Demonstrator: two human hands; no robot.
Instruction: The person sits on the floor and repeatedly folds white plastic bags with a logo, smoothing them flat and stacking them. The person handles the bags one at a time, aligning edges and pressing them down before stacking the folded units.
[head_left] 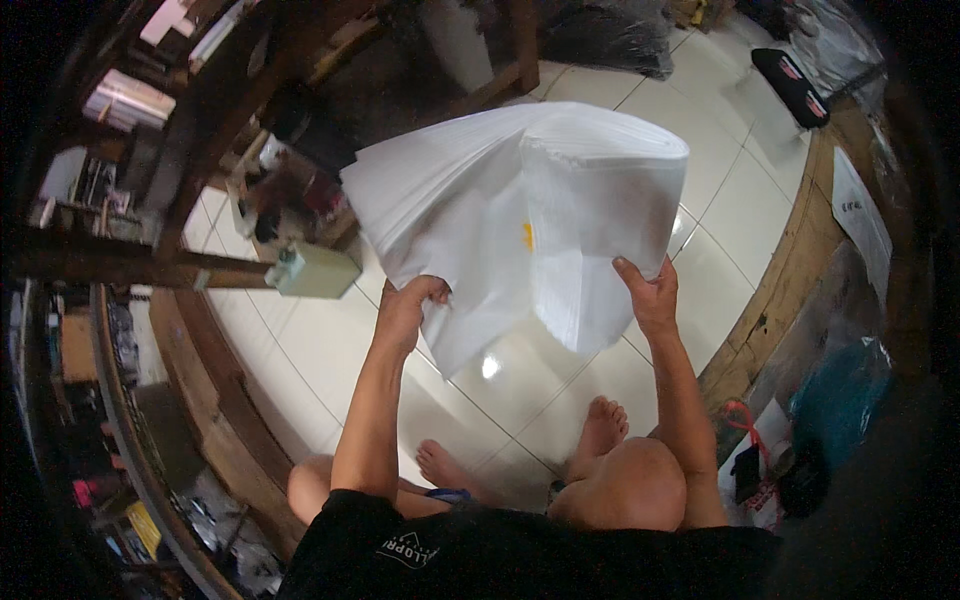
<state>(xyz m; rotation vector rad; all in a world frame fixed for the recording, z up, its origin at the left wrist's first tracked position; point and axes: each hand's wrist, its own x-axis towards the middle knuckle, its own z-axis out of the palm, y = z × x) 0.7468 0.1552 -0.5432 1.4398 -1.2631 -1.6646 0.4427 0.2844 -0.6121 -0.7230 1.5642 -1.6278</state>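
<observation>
Since the white sheet stack (480,250) is big and looks floppy, it prob. needs a grip at each side: it's held up above the tiled floor (290,350), spread like an open book. L hand (408,305) has its thumb over the lower L edge, fingers closed on the leaves there but mostly hidden, w/ more leaves fanned out toward the upper L. R hand (652,293) pinches the R edge of the thick part, thumb on the near face, other fingers partly hidden behind; that prob. stops the layers slipping apart. Top of the thick part curls in a rounded fold, likely b/c no hand supports it there. A yellow mark (528,236) shows approx. where the two halves meet. Bare feet (602,430) are set apart on the floor, which seems to leave the stack room. Pale green jug (318,272) is off to the L, apart from the sheets, so prob. out of the way
</observation>
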